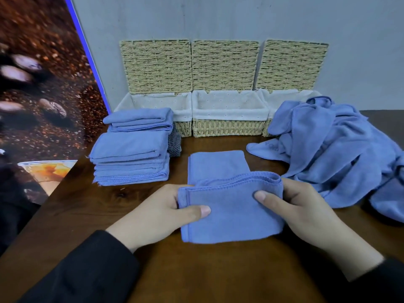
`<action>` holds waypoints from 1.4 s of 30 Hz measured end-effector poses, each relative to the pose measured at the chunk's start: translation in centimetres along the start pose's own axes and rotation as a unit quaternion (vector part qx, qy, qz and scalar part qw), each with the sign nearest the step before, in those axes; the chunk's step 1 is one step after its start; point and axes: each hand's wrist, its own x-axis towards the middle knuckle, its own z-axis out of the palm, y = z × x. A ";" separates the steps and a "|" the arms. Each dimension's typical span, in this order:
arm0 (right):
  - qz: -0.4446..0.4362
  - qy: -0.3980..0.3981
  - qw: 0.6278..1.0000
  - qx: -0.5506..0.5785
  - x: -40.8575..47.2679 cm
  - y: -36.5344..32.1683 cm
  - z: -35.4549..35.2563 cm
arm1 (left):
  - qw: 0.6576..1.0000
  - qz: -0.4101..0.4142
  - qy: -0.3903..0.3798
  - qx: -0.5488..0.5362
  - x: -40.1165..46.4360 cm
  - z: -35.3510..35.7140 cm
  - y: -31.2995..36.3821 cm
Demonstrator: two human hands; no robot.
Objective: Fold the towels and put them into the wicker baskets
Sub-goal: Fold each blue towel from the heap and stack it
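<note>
Both hands pinched the blue towel (229,213) at its side edges, thumbs on top: the left hand (159,212) at the left hem, the right hand (299,212) at the doubled right fold, apparently to keep the layers aligned while folding it over. The towel lay on the wooden table (207,270), nearest the person. Folded towels (131,158) were stacked at left beside the three open wicker baskets (229,114), presumably staged for loading; the unfolded pile (332,149) lay at right, within reach.
</note>
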 end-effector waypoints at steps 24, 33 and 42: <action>-0.146 -0.002 0.947 -0.285 10.4 4.8 -0.9 | 0.891 -0.024 0.041 0.451 7.5 0.4 -2.6; 0.014 -0.205 0.915 -0.347 9.6 6.1 -1.0 | 0.894 -0.079 -0.007 0.441 7.8 0.2 -3.6; -0.075 -0.253 0.929 -0.262 6.6 5.0 -2.2 | 0.916 -0.037 0.030 0.399 7.5 -0.3 -4.1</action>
